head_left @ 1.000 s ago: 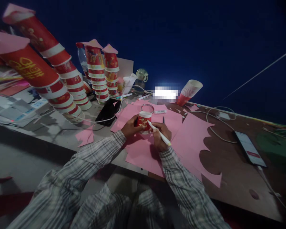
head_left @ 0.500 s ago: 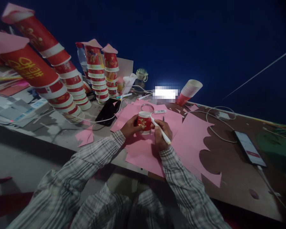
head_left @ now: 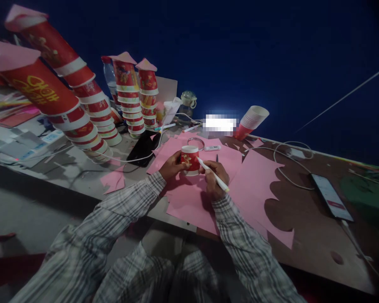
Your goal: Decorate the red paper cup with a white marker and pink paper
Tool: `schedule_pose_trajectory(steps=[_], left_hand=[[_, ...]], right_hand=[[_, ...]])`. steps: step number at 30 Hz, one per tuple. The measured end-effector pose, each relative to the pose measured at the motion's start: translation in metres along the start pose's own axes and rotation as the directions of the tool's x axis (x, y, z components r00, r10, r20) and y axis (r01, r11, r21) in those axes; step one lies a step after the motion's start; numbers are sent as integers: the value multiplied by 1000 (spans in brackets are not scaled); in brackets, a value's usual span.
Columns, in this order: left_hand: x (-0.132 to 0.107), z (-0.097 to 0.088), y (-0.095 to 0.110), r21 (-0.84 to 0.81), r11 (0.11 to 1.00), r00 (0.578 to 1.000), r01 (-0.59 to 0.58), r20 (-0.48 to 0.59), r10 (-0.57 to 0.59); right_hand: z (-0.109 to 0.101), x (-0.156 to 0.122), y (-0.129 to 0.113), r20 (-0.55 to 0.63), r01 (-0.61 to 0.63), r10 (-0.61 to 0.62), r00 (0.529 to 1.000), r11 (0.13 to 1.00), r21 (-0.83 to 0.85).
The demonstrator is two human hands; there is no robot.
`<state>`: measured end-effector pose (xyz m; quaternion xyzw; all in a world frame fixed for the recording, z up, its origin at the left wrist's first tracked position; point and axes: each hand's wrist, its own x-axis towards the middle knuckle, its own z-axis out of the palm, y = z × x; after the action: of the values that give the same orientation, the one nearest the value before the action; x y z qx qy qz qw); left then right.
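Note:
My left hand (head_left: pixel 172 166) is wrapped round a small red paper cup (head_left: pixel 190 159) that stands upside down on a pink paper sheet (head_left: pixel 189 202). My right hand (head_left: pixel 214 179) pinches a white pen (head_left: pixel 213 175) whose tip touches the cup's right side near its base. Both hands rest over the pink sheet at the table's near edge.
Tall towers of stacked red cups with pink paper cones (head_left: pixel 126 94) stand at the left and back. A leaning stack of cups (head_left: pixel 249 121) lies behind. A black phone (head_left: pixel 143 148), a lit phone (head_left: pixel 331 196), white cables (head_left: pixel 287 162) and pink scraps (head_left: pixel 113 180) litter the table.
The pen tip has shifted slightly along the cup's right side while my left hand turned the cup a little. Everything else has stayed put.

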<state>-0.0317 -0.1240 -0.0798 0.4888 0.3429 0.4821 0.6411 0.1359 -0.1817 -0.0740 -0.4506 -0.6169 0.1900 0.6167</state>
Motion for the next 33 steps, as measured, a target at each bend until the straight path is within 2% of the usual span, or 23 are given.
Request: schedule_pose_trajectory(steps=[5, 8, 17, 28, 33], left_hand=[[-1, 0, -1, -25, 1000, 1000, -6, 18, 6], [-2, 2, -1, -41, 999, 1000, -13, 16, 13], [-1, 2, 1, -18, 1000, 1000, -16, -7, 16], [-4, 4, 4, -36, 999, 1000, 1, 1, -1], [-5, 6, 4, -21, 1000, 1000, -10, -12, 10]], right_hand=[[0, 1, -2, 82, 92, -92, 992, 996, -6], [1, 2, -1, 107, 105, -101, 989, 994, -36], [0, 1, -1, -19, -44, 43, 999, 998, -38], [2, 2, -5, 27, 58, -58, 998, 998, -20], [2, 2, 4, -38, -5, 4, 999, 999, -43]])
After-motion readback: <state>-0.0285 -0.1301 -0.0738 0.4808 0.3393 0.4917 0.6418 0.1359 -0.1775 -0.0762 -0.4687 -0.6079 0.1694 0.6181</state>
